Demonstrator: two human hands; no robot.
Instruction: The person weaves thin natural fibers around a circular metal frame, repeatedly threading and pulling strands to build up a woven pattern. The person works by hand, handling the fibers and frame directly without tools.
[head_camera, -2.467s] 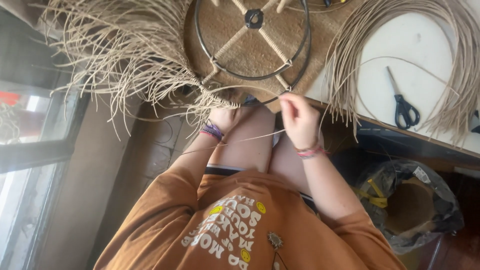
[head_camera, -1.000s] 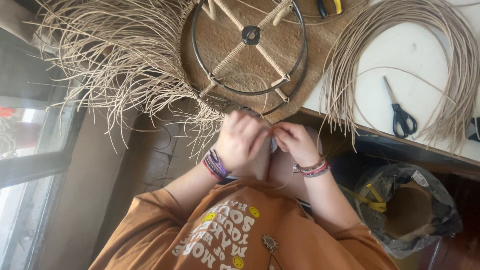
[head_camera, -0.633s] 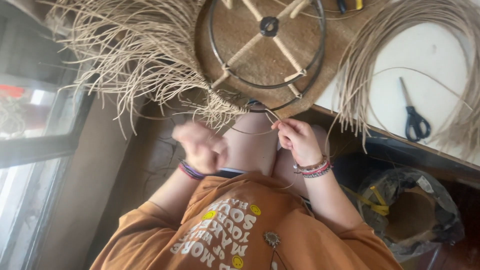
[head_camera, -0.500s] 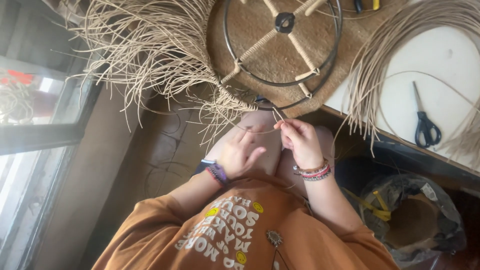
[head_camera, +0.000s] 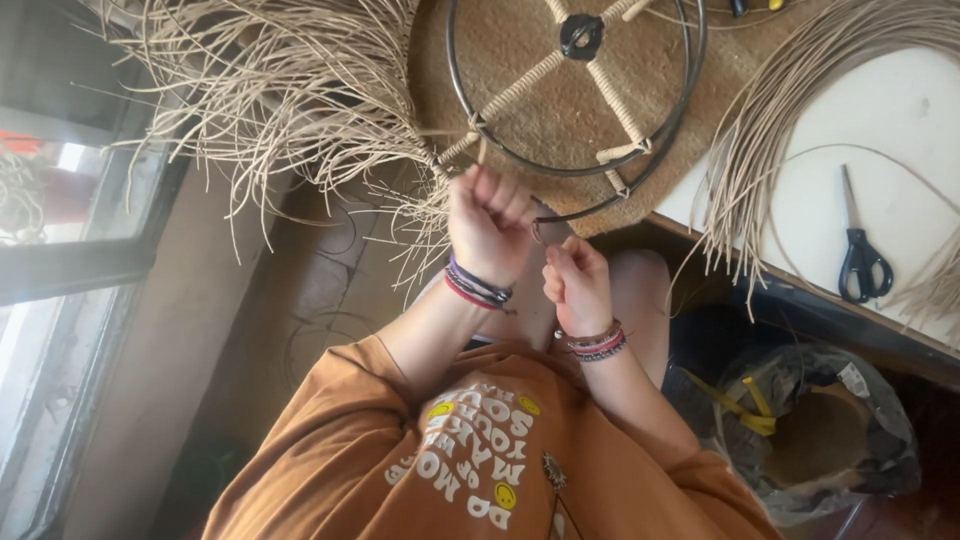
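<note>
Curling into a loose fist, the left hand has its fingers clenched at the lower rim of the metal ring frame; what they pinch cannot be told. Just beside it, the right hand is closed too, its fingers folded near a dark wire end of the frame. Beaded bracelets circle both wrists. Loose straw strands fan from the frame's left side. Farther right, a coil of reed and black scissors lie on the white tabletop.

both hands fisted, close together
</note>
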